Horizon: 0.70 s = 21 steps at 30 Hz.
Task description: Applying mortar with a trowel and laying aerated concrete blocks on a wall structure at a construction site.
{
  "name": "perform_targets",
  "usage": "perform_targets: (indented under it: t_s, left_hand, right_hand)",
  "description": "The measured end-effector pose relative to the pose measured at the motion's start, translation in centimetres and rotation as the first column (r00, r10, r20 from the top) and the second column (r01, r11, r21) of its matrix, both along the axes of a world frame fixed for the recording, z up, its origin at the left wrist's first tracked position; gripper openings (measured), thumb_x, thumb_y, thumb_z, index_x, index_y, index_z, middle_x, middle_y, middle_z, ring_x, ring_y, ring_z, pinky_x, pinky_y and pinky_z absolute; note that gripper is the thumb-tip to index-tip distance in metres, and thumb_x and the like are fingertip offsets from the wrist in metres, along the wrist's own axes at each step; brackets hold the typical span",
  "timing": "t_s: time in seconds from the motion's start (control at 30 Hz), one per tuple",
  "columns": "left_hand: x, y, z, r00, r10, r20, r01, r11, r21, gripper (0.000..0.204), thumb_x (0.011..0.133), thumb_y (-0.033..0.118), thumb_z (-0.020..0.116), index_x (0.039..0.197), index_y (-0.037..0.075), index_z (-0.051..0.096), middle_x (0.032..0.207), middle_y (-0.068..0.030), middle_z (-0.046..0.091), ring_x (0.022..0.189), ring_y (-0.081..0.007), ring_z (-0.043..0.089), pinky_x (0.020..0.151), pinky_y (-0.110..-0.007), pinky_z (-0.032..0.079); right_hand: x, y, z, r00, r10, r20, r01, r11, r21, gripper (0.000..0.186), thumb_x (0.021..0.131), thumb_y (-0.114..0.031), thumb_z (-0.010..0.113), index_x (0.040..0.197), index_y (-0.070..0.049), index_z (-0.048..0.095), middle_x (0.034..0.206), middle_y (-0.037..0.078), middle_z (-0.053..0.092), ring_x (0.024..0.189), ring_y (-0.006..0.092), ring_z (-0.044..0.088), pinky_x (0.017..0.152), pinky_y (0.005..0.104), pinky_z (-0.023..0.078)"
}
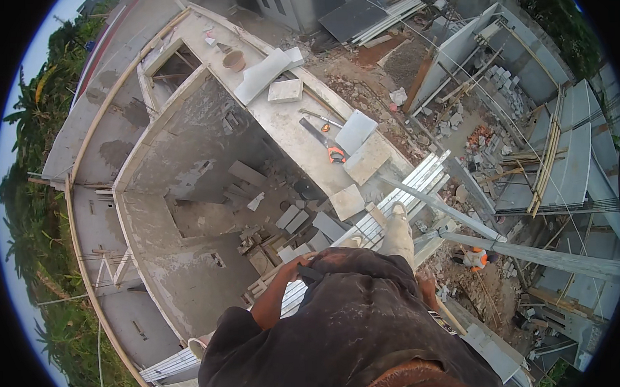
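My left hand (291,268) is at my waist, its fingers closed on a small dark object (309,273) that I cannot make out clearly. My right hand (426,282) hangs beside my right hip, partly hidden by my dark shirt, its fingers unclear. My light boot (399,216) rests on metal rails (366,226). Beyond them, a concrete ledge (295,153) bears a handsaw with an orange handle (336,154), a long-handled tool (314,115), pale blocks (286,92) and a bucket (233,60).
A deep drop with stacked slabs (248,174) lies left of the ledge. Rubble (451,120) and partial walls lie right and below. Long metal bars (530,254) cross at my right. A co-worker in orange (475,259) stands below. A curved wall (75,202) and trees border the far left.
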<state>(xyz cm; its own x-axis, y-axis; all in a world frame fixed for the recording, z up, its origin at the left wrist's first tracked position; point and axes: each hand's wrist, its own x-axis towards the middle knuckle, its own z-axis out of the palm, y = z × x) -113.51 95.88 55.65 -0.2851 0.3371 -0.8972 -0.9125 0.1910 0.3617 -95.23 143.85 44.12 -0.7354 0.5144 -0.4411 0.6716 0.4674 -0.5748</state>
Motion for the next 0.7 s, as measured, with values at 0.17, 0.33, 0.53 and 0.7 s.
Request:
perform_targets:
  t_s: [0.17, 0.33, 0.53, 0.7]
  left_hand:
    - [-0.4, 5.7, 1.6, 0.987, 0.163, -0.010, -0.163, 0.987, -0.006, 0.051, 0.085, 0.020, 0.060, 0.135, 0.019, 0.049, 0.107, -0.0033, 0.064, 0.091, -0.0132, 0.063, 0.077, -0.033, 0.054]
    - [-0.1, 13.9, 1.7, 0.963, 0.265, 0.046, -0.261, 0.961, -0.090, 0.031, 0.087, 0.011, 0.059, 0.117, 0.018, 0.060, 0.097, -0.0003, 0.065, 0.085, -0.0137, 0.064, 0.073, -0.034, 0.053]
    - [4.3, 20.3, 6.3, 0.906, 0.420, 0.054, -0.406, 0.897, -0.173, 0.028, 0.089, 0.016, 0.061, 0.117, 0.017, 0.060, 0.097, -0.0006, 0.065, 0.085, -0.0122, 0.063, 0.070, -0.031, 0.052]
    - [7.6, 23.6, 9.6, 0.853, 0.516, 0.073, -0.507, 0.855, -0.111, 0.029, 0.089, 0.017, 0.061, 0.118, 0.016, 0.059, 0.099, -0.0007, 0.065, 0.087, -0.0120, 0.062, 0.072, -0.031, 0.051]
  right_hand:
    - [-9.0, 8.2, -3.0, 0.967, 0.255, -0.009, -0.254, 0.961, -0.107, 0.051, 0.078, -0.022, 0.073, 0.120, 0.002, 0.057, 0.115, 0.025, 0.061, 0.111, 0.0387, 0.057, 0.095, 0.0426, 0.044]
    - [-20.8, 15.4, 2.6, 0.902, 0.433, 0.006, -0.431, 0.900, -0.063, 0.052, 0.086, -0.024, 0.068, 0.129, 0.000, 0.052, 0.121, 0.025, 0.059, 0.111, 0.0377, 0.059, 0.093, 0.0414, 0.047]
    - [-23.9, 19.8, 6.9, 0.799, 0.590, 0.120, -0.491, 0.753, -0.438, 0.047, 0.091, -0.027, 0.062, 0.129, -0.001, 0.052, 0.122, 0.023, 0.059, 0.114, 0.0343, 0.058, 0.098, 0.0384, 0.045]
    - [-25.6, 20.7, 8.3, 0.801, 0.535, 0.267, -0.352, 0.783, -0.513, 0.046, 0.091, -0.026, 0.061, 0.129, -0.001, 0.052, 0.122, 0.022, 0.060, 0.113, 0.0332, 0.058, 0.097, 0.0381, 0.045]
